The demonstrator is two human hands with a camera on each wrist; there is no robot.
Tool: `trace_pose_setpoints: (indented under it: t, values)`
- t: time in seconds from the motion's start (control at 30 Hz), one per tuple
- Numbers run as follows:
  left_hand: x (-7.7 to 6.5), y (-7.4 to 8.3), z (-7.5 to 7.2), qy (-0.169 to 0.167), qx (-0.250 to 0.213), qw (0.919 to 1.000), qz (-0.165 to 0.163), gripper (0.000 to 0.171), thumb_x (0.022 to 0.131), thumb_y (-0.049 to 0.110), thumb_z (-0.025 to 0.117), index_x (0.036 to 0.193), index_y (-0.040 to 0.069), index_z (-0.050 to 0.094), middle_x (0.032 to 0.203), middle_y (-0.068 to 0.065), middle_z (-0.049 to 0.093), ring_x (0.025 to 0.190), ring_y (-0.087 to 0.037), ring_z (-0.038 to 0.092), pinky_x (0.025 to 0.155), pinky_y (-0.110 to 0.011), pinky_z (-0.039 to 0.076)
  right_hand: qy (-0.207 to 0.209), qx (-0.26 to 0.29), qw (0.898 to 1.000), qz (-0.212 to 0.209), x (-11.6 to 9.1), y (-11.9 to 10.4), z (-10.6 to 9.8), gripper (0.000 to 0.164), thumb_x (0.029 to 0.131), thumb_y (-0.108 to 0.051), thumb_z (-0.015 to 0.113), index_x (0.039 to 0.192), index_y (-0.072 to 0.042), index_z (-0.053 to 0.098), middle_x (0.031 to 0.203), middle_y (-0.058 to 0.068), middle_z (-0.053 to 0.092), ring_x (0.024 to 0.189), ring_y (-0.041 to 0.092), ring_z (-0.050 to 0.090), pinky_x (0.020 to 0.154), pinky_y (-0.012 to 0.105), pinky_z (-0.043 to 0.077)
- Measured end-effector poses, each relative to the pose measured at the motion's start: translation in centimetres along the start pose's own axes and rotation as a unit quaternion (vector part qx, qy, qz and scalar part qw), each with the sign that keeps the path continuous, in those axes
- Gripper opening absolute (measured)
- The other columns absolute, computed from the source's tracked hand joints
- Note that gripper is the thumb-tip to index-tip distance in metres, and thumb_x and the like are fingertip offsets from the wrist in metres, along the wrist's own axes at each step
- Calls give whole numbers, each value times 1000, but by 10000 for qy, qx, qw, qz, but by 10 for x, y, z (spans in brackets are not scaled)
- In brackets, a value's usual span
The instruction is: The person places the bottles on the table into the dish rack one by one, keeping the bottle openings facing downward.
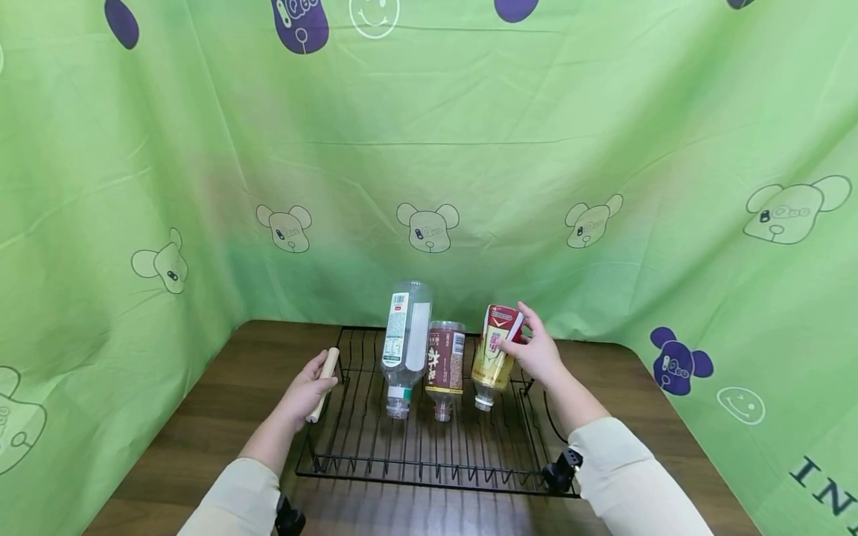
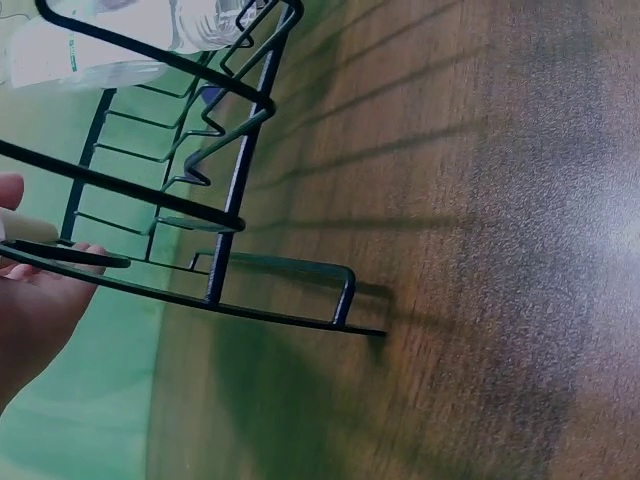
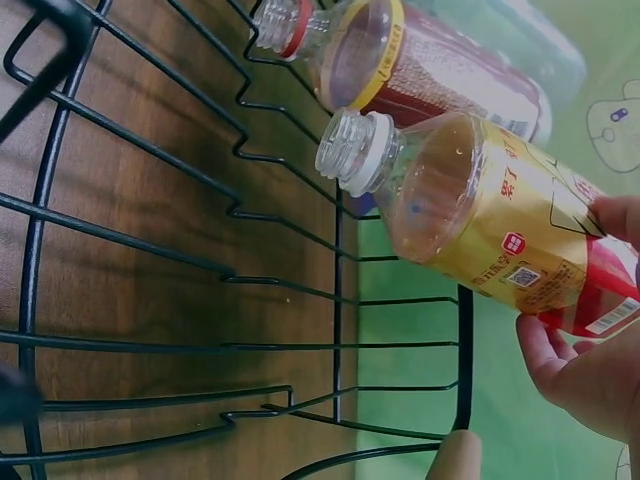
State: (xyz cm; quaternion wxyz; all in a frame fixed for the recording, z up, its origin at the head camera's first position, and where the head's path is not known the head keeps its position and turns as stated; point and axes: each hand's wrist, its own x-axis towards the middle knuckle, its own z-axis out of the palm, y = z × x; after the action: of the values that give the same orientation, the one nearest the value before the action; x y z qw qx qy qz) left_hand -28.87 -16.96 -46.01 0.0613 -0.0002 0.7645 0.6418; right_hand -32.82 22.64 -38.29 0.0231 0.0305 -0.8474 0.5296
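My right hand [image 1: 539, 356] grips the base end of a plastic bottle [image 1: 494, 350] with a yellow and red label. The capless neck [image 3: 358, 150] of that bottle slants down toward me over the black wire rack [image 1: 429, 472]. Beside it on the rack lie a maroon-labelled bottle [image 1: 445, 361] and a larger clear bottle [image 1: 406, 339], their necks also toward me. At the rack's left end, my left hand [image 1: 304, 391] holds a pale wooden handle [image 1: 327, 376]; in the left wrist view only part of this hand shows.
A brown wooden table [image 1: 221, 417] carries the rack. Green cloth [image 1: 429, 164] printed with bear faces hangs behind and at both sides. At the rack's right end, another pale wooden handle [image 3: 457, 458] shows in the right wrist view.
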Motion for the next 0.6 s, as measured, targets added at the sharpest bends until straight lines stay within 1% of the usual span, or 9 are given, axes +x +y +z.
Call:
trace_pose_setpoints:
  t: [0.1,0.27,0.37,0.43,0.6]
  values:
    - [0,-1,0,8,-3,10000,2,71,97,5,47,157,2,9,161,-28,12,147,-45,18,120,-56,17,-44,-162,9999,33,2,3,3,91,91,-9,65,159,-17,5,157,28,21,138,50,34,107,60,40]
    - [0,-1,1,-2,-94,9999,74,70,97,4,46,156,1,9,161,-28,11,147,-45,17,120,-55,17,-178,-368,9992,-36,4,7,6,91,90,-9,65,159,-15,6,158,29,20,137,51,35,105,60,42]
    - [1,-2,1,29,-118,9999,81,71,97,4,46,157,2,9,161,-28,12,147,-45,18,120,-55,18,-250,-428,9988,-51,6,9,8,91,90,-9,65,159,-14,6,159,28,18,136,52,38,103,58,45]
    - [1,-3,1,65,-89,9999,66,71,97,5,47,157,2,10,160,-28,13,145,-46,22,119,-56,20,-279,-429,9987,-30,7,11,10,92,89,-8,66,159,-14,7,161,26,17,135,51,39,102,57,46]
    - [2,-3,2,99,-116,9999,21,71,96,5,48,157,3,10,160,-28,14,144,-46,26,119,-56,22,-388,-434,9983,-30,10,17,14,91,89,-7,66,159,-14,8,160,25,19,134,50,42,99,54,49]
